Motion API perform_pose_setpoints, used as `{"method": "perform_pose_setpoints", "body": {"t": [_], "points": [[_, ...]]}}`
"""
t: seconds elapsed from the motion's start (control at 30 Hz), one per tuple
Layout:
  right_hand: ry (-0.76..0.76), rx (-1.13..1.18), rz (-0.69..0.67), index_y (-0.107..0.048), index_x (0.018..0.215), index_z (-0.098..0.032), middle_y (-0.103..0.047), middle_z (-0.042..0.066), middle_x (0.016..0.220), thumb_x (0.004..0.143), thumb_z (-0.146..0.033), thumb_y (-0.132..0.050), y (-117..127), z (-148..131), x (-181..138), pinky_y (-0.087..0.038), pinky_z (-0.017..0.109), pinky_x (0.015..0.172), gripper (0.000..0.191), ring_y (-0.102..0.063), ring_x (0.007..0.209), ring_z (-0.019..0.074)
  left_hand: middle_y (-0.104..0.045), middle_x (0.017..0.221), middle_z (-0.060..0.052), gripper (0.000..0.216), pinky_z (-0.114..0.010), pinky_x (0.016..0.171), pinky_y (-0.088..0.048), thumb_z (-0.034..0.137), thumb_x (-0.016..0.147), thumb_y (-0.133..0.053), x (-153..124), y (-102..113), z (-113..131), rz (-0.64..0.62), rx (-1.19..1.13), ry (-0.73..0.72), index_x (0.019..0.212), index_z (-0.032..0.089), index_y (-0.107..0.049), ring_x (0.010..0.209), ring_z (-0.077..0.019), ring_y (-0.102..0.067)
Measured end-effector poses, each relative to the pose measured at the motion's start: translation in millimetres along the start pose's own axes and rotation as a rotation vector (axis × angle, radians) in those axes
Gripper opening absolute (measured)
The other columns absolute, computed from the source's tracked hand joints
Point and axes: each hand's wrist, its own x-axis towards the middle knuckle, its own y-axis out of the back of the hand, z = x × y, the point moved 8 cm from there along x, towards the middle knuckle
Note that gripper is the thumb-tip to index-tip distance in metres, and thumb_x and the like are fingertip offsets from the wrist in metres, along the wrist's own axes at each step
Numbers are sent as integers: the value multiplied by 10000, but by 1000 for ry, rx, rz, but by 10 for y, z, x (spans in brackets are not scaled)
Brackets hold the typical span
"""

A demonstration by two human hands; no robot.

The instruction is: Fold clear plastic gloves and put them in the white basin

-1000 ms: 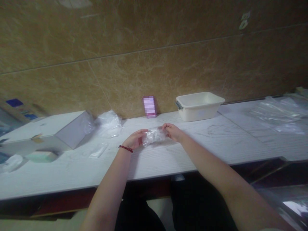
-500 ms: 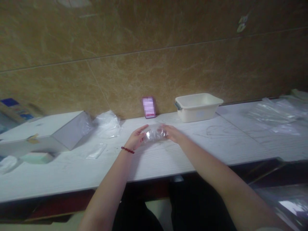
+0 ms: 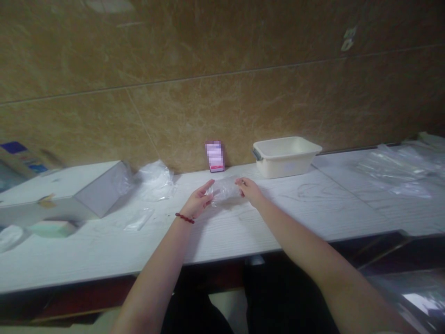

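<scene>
A crinkled clear plastic bag [image 3: 224, 190] is stretched between my two hands, just above the white table [image 3: 229, 236]. At its left end, my left hand [image 3: 200, 200] grips it between thumb and fingers; a dark red beaded bracelet [image 3: 184, 217] circles that wrist. My right hand [image 3: 248, 191] pinches the opposite end, its fingers curled inward. Whether anything lies inside the bag cannot be made out. Beyond the hands, a phone [image 3: 215, 157] with a blurred screen leans against the wall.
A cream plastic bin [image 3: 287, 164] stands against the wall on the right. Farther right lies a pile of clear bags [image 3: 396, 169]. On the left are a white box [image 3: 59, 192], crumpled plastic [image 3: 156, 181], a small flat packet [image 3: 139, 219] and a pale green block [image 3: 54, 228].
The bag looks flatter and less bunched than before. My right hand's fingers have curled into a pinch at its end, while my left hand stays almost in place.
</scene>
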Motion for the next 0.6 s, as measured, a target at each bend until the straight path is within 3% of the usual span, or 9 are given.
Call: {"method": "perform_pose_setpoints", "body": {"t": [0.13, 0.23, 0.4, 0.6], "points": [[-307, 427, -167, -509, 762, -191, -543, -15, 628, 731, -547, -340, -187, 195, -25, -375, 177, 424, 396, -520, 532, 79, -574, 931, -31, 694, -169, 584, -394, 70, 577, -613, 0, 5, 35, 32, 17, -63, 1200, 242, -360, 638, -77, -549], [-425, 505, -285, -517, 806, -196, -565, -5, 757, 699, -520, -439, -317, 247, -97, -373, 162, 414, 349, -562, 657, 100, -570, 943, -34, 729, -177, 604, -398, 80, 577, -617, 5, -3, 48, 48, 23, -101, 1224, 237, -318, 636, -75, -548], [-351, 513, -284, -510, 823, -199, -574, -16, 818, 671, -312, -578, -364, 247, -105, -389, 138, 418, 202, -569, 664, 88, -519, 1073, -51, 770, -192, 674, -397, 119, 556, -650, 29, -32, 12, 34, 5, -118, 1232, 232, -299, 788, -118, -549], [-231, 586, -140, -491, 787, -173, -585, -6, 782, 762, -209, -468, -266, 162, -36, -450, 161, 492, 49, -568, 619, 69, -500, 1111, -58, 777, -223, 719, -398, 137, 574, -654, 45, -106, -72, -18, 44, -80, 1242, 243, -270, 758, -98, -549]]}}
